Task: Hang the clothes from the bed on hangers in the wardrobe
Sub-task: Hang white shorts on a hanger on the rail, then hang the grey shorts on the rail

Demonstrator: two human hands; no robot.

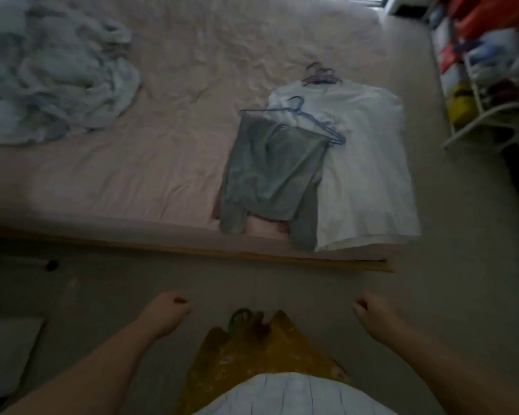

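Landmark: bed (132, 181), covered by a creased pale pink sheet, with a wooden frame edge along its near side.

Item 1. White T-shirt (369, 163): laid flat and face-up toward the right end of the bed, its hem at the near edge. A purple hanger (319, 75) sits at its collar, hook pointing away from the near edge.

Item 2. Grey trousers (270, 175): draped over a blue wire hanger (315, 121), lying just left of the T-shirt and overlapping its left side. The hanger's hook and right shoulder rest on the white fabric. The leg ends reach the near edge of the bed.

Item 3. Pale blue-grey cloth heap (51, 76): crumpled, at the far left of the bed, well apart from items 1 and 2. Blurred; what pieces it is made of cannot be told.

Item 4. White wire rack (492, 115): standing beyond the right end of the bed. It holds red, white, blue and yellow things, too blurred to identify.

Hands: left hand (168, 310) and right hand (372, 311) are both over the floor on the near side of the bed, each curled into a fist and holding nothing, touching no garment.
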